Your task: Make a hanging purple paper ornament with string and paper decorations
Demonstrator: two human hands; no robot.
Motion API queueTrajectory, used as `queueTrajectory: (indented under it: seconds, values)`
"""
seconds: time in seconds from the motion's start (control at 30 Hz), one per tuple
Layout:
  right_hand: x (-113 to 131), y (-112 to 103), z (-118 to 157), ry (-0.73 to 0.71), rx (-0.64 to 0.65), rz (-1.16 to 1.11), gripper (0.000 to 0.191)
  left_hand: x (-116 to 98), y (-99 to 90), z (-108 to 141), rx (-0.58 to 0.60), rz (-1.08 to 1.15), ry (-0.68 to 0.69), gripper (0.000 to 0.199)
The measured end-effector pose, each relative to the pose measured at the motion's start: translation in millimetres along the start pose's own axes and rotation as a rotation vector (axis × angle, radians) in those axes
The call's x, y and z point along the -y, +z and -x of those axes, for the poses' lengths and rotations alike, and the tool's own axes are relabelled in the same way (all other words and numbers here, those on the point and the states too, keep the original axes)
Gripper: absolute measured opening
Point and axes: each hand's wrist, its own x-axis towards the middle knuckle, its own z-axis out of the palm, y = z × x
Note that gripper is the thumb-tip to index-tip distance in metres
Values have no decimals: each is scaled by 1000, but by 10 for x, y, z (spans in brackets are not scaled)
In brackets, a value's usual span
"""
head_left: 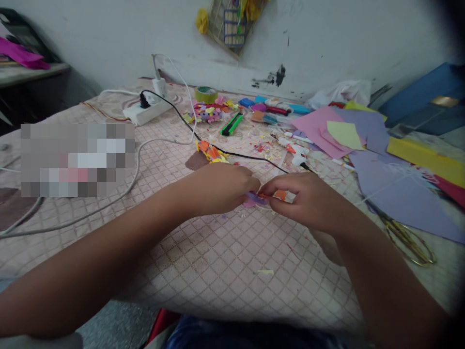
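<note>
My left hand [223,189] is closed, its fingertips on a small purple paper piece [257,198] above the tablecloth. From the other side my right hand [307,196] pinches at the same piece, thumb and forefinger meeting near a bit of orange paper [280,195]. The fingers partly cover these scraps, so their exact shape is hidden. Just beyond my left hand lies an orange and yellow paper craft [210,151]. A white glue gun [296,152] rests beyond my right hand, with an orange part showing.
A green box cutter [231,124], roll of tape [206,94] and paper flowers [207,114] lie toward the wall. Coloured paper sheets [395,194] and gold-handled scissors [409,242] are on the right. Cables run from a white power strip [147,110] across the tablecloth [218,271].
</note>
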Motion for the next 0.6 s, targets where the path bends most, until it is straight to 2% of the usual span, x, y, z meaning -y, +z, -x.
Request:
queueTrajectory:
  seconds: [0.6]
  values:
    - [17,19,29,-17,-14,45,9,-14,-24,-2,-8,27,-8,19]
